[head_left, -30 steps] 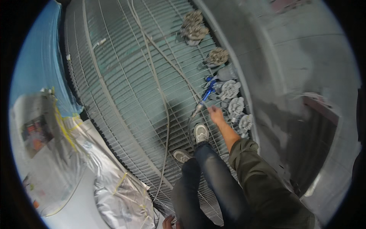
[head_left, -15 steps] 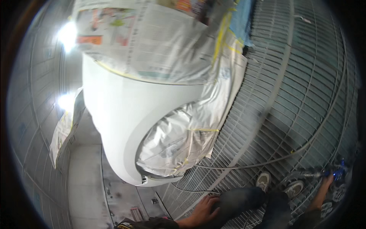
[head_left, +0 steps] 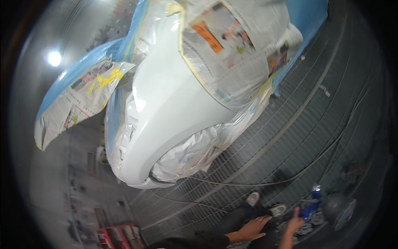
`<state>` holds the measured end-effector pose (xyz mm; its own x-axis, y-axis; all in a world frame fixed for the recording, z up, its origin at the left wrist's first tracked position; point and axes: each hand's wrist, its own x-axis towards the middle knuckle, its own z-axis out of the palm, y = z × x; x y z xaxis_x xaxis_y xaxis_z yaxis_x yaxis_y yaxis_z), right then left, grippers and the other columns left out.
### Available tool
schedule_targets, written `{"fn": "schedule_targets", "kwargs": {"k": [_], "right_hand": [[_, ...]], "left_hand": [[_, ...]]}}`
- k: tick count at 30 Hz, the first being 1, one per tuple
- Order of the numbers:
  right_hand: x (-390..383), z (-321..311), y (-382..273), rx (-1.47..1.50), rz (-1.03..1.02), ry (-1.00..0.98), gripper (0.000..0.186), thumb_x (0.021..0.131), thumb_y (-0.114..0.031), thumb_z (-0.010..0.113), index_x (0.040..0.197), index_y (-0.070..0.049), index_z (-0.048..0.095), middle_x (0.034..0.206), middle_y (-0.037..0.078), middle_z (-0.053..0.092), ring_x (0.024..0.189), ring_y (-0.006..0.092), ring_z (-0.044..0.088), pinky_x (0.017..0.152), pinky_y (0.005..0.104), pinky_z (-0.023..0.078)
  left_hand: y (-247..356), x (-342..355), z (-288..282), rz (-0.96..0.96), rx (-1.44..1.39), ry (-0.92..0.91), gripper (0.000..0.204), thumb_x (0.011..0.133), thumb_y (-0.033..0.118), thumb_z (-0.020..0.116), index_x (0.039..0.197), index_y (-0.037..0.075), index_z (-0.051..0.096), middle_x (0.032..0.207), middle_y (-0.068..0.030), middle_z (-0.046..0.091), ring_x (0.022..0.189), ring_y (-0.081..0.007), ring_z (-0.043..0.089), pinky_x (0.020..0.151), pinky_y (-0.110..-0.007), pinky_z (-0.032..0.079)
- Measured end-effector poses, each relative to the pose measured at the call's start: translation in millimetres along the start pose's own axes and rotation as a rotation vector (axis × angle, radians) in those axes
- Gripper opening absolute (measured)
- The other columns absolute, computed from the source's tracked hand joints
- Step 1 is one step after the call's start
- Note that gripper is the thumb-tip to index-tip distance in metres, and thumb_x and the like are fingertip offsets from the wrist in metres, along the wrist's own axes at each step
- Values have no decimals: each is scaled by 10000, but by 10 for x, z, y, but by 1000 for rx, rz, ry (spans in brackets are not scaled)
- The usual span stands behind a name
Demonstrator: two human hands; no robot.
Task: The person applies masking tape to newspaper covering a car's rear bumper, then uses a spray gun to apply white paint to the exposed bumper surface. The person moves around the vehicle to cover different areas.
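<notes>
My right hand (head_left: 295,221) is closed on a blue spray gun (head_left: 309,209) with a silvery upper part and a grey cup at its side (head_left: 338,209). My left hand (head_left: 252,228) is spread open over my dark-trousered legs, holding nothing visible. Ahead of me a white curved body panel (head_left: 161,101) is framed by newspaper (head_left: 224,74), yellow tape and blue film (head_left: 306,10). Crumpled masking (head_left: 186,153) fills the wheel arch. A separate flap covered in newspaper and film (head_left: 74,103) juts out on the left.
Hoses (head_left: 265,183) lie across the metal grate floor (head_left: 315,112). Several grey objects (head_left: 317,219) lie near the gun at lower right. A red open box (head_left: 118,236) stands at lower left. A bright lamp (head_left: 54,59) shines at upper left.
My view has swung from the floor toward the masked panel. My right hand has taken hold of the spray gun from the floor. My left hand has come further into view, fingers spread.
</notes>
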<state>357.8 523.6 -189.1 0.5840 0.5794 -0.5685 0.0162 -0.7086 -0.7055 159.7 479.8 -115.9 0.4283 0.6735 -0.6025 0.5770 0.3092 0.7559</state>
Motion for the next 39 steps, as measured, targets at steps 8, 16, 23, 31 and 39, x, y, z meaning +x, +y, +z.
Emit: {"fn": "schedule_targets", "kwargs": {"k": [8,16,23,31,39], "right_hand": [[-1885,61,-1736,171,-302,-198,225,893,-69,727,1054,-13,580,981,79,649,841,151,625,747,289,513],[-2983,466,-3431,364,-297,-888,569,914,-252,646,1397,-30,442,1320,152,554,1230,259,545,776,445,606],[-3711,738,-4416,262,-412,-1016,614,943,-469,608,1351,-34,463,1210,124,558,1104,261,576,661,412,603],[-4089,1102,-6001,225,-797,-721,313,962,-187,609,1227,-25,571,1042,106,637,879,175,622,486,311,574],[-3923,1508,-6969,-44,-837,-796,266,944,-149,616,1143,27,591,995,119,663,858,178,658,445,262,556]], "left_hand": [[720,-793,-280,100,-464,275,632,868,173,695,1386,-42,405,1247,-270,590,1174,-398,589,950,-431,468],[1287,-1805,-1692,224,-643,112,779,850,202,702,1463,-68,304,1037,-279,633,1001,-358,657,841,-426,490],[1442,-2176,-2382,332,-693,-89,893,809,301,822,1444,-49,302,1168,-199,642,1076,-276,644,943,-368,485],[446,-1897,-1616,279,-546,-58,510,853,436,783,1196,90,628,1037,-121,660,1032,-227,653,881,-382,509],[-667,-2080,-1434,-285,-675,910,423,933,351,700,682,17,636,528,-147,461,525,-353,517,532,-497,367]]}}
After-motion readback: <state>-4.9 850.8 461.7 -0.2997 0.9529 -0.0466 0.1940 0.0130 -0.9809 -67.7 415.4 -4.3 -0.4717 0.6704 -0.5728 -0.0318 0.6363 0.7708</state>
